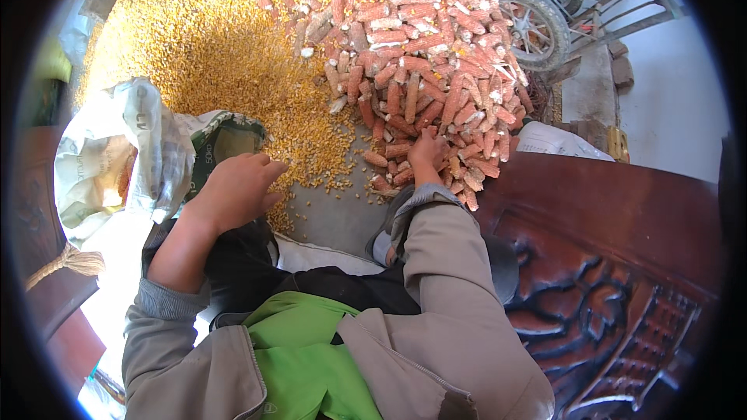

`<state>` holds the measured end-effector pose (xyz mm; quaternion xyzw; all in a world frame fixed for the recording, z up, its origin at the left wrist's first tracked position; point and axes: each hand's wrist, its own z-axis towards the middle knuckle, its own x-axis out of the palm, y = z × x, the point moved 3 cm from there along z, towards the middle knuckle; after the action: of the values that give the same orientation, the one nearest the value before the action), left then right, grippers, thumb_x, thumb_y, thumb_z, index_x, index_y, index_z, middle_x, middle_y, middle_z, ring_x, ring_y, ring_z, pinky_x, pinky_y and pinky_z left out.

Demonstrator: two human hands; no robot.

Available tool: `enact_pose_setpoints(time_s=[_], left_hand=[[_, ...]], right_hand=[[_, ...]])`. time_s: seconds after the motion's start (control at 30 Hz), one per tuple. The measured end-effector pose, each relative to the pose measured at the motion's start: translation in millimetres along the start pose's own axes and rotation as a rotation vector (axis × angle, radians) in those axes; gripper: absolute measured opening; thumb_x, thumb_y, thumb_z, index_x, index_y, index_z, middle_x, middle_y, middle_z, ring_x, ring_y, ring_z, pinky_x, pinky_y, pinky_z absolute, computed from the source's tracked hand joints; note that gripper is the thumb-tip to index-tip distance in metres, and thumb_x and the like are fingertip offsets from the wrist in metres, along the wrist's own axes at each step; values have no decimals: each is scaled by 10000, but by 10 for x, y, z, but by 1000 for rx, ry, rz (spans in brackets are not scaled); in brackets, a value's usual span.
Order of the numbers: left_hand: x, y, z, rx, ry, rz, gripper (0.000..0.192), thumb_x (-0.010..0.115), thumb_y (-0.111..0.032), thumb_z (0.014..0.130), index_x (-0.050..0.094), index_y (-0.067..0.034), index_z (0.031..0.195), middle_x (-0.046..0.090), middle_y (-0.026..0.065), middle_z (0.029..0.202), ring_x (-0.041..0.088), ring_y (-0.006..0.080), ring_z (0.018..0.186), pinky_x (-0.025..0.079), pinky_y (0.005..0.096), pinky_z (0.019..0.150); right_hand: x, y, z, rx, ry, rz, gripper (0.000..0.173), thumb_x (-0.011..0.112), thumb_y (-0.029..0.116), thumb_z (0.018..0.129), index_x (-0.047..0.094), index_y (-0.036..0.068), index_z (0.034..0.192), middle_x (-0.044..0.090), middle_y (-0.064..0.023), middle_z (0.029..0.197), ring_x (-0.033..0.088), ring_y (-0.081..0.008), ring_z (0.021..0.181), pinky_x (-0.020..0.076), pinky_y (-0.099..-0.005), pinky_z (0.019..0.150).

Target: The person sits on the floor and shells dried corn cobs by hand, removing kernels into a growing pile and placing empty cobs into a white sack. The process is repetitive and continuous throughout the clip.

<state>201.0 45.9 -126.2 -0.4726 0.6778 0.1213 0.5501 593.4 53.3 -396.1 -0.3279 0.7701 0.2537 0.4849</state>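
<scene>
My left hand (239,189) hovers beside the open mouth of a printed woven sack (227,141), palm down, thumb apart from the fingers. No object shows in it. My right hand (428,154) reaches down onto the near edge of a heap of shelled, reddish corn cobs (417,58). Its fingers touch the cobs; whether they grip one is hidden. Loose yellow corn kernels (204,52) form a wide pile left of the cobs, thinning towards my feet.
A dark red carved wooden panel (583,216) lies close on my right. Behind it are a white sack (560,141) and a spoked wheel (534,26) on a metal-framed cart. A pale plastic sack (131,146) stands at left near a straw-coloured bristle bundle (79,262). My shoe (382,233) rests beside the cobs.
</scene>
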Motion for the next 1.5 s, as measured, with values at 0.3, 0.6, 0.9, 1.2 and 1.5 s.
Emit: enact_pose_setpoints(time_s=[0.3, 0.6, 0.9, 1.2, 1.5], left_hand=[[53, 6, 41, 20, 76, -13, 437, 744, -225, 849, 648, -95, 1255, 666, 114, 1016, 659, 326, 1030, 528, 455, 891], [37, -22, 121, 34, -63, -42, 348, 722, -259, 897, 631, -77, 1179, 682, 154, 1026, 685, 352, 1037, 555, 479, 877], [20, -232, 118, -42, -246, -645, 676, 825, -290, 906, 514, -62, 1461, 695, 161, 1170, 710, 238, 993, 573, 370, 910], [-52, -171, 111, 204, -588, -1492, 254, 683, -59, 1018, 621, -33, 1262, 710, 45, 1120, 647, 89, 969, 544, 273, 830], [-405, -233, 60, 155, -867, -1291, 353, 680, -96, 1027, 590, 25, 1346, 719, 41, 1078, 657, 95, 965, 549, 271, 846]], right_hand=[[22, -197, 50, -110, -162, 4, 387, 629, 209, 983, 516, 124, 1343, 500, -220, 1320, 649, -466, 1089, 552, -541, 891], [-513, 475, -176, -28, -162, 536, 273, 786, 214, 870, 741, 34, 1070, 760, -85, 994, 717, -225, 873, 594, -406, 774], [-1359, 1302, -1660, -199, 627, 1455, 247, 765, 233, 972, 654, 29, 1053, 699, -81, 1007, 696, -166, 859, 628, -297, 675], [-2329, 1550, -2332, -605, 1005, 1490, 419, 565, 236, 1087, 570, -81, 1361, 686, -149, 1202, 703, -223, 1040, 610, -368, 908], [-2395, 1865, -2403, -687, 752, 1449, 369, 672, 149, 1035, 632, -54, 1341, 732, -103, 1113, 703, -149, 898, 605, -309, 808]])
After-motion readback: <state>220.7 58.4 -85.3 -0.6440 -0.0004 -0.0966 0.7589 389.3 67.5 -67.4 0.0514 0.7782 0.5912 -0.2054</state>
